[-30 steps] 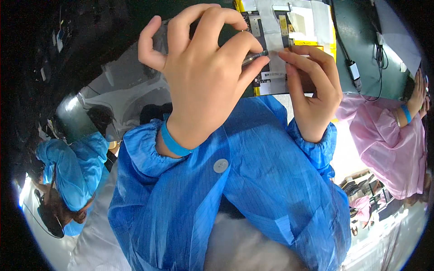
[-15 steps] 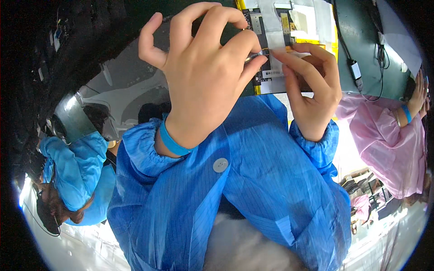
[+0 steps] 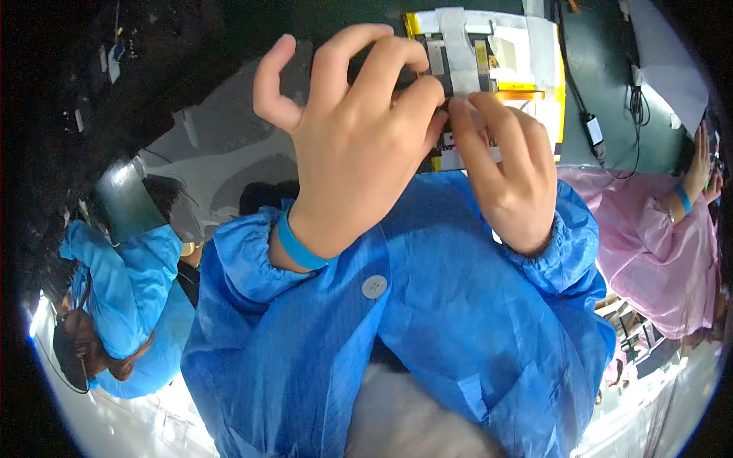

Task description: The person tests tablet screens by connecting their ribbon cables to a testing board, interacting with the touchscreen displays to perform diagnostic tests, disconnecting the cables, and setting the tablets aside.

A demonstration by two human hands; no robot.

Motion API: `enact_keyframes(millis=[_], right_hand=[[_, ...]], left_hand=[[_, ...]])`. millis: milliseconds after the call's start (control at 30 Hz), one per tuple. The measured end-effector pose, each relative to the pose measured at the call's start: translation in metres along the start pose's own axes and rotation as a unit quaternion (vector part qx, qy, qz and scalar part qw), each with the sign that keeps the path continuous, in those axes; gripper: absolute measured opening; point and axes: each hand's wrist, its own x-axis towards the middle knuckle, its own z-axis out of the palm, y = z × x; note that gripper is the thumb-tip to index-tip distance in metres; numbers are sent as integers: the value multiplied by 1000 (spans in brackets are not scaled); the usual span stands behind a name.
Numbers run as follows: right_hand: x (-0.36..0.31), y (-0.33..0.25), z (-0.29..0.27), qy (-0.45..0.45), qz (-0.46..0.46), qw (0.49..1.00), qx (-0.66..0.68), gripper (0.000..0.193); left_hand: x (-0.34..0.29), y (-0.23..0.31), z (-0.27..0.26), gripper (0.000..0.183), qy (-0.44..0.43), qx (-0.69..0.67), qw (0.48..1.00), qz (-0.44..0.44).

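Observation:
A flat opened electronic device (image 3: 515, 38) with yellow edges, dark circuit board and silvery panels lies on the dark green bench. A grey tape strip (image 3: 458, 49) runs down over its board, and an orange flex cable (image 3: 521, 95) crosses to the right. My left hand (image 3: 359, 149) is over the device's left edge, thumb and index pinched together, other fingers curled and raised; what they pinch is hidden. Close against those fingertips, my right hand (image 3: 508, 172) has its bent fingers at the board below the grey tape. Its thumb and anything in its grip are hidden.
A black cable with a pale connector (image 3: 594, 130) hangs to the right of the device, near a coiled thin cable (image 3: 639, 107). One co-worker in pink (image 3: 649, 252) is at the right; another in light blue (image 3: 137, 282) is at the left.
My right hand has moved left, its fingertips now meeting my left fingertips. The shiny sliver seen between my left thumb and index is now hidden. The whole view has shifted slightly.

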Motion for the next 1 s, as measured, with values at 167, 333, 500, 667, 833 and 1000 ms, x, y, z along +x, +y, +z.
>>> enact_keyframes(millis=[167, 333, 500, 667, 833, 1000], right_hand=[[8, 2, -6, -42, -19, 998, 52, 26], [24, 33, -13, 50, 102, 985, 132, 31], [27, 43, 0, 36, 120, 986, 111, 34], [31, 42, -2, 37, 126, 984, 119, 36], [33, 42, 2, 34, 109, 989, 89, 38], [32, 40, 2, 28, 125, 989, 79, 36]], left_hand=[[-1, -2, -6, 18, -10, -14, 1000, 0], [-2, -7, -39, 33, -50, -58, 996, -35], [-29, -67, -83, 43, 16, -231, 960, -160], [-81, -132, -116, 32, 82, -86, 908, -401], [-122, -204, -103, 34, 70, -190, 888, -412], [-115, -228, -91, 34, 25, -290, 912, -290]])
